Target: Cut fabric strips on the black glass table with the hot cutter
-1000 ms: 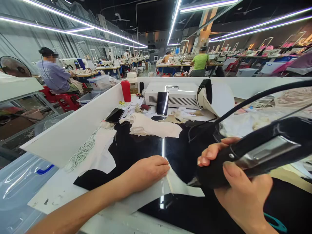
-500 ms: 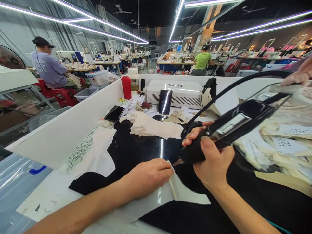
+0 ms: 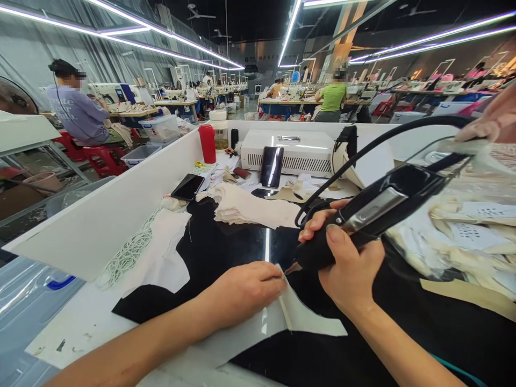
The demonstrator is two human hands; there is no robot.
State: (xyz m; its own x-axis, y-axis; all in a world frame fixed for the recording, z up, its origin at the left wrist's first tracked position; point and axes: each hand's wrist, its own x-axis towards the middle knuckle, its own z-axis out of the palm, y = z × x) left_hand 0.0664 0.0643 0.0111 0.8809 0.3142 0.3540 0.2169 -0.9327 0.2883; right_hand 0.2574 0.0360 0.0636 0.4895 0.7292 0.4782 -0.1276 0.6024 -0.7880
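Observation:
My right hand point(image 3: 346, 258) is wrapped round a black corded hand-held power tool point(image 3: 374, 207) with a silver panel on its side. Its small tip point(image 3: 294, 267) points down and left, close to the fingers of my left hand. With fingertips pinched together, my left hand point(image 3: 245, 293) holds the upper end of a narrow pale fabric strip point(image 3: 285, 312). A white fabric piece point(image 3: 318, 321) with a curved edge spreads beside the strip, over the black fabric point(image 3: 282, 355). Whether the tip touches the strip, I cannot tell.
Stacked cream fabric pieces point(image 3: 250, 207) lie ahead, near a phone point(image 3: 272, 166), a white vented box point(image 3: 298, 148) and a red cup point(image 3: 207, 144). Bagged pieces point(image 3: 463, 231) are at right, below another person's hand point(image 3: 492, 118). A white board point(image 3: 100, 215) edges the left.
Hands, tool and strip hold almost the same positions. The view has shifted slightly, and the tool appears a touch further left.

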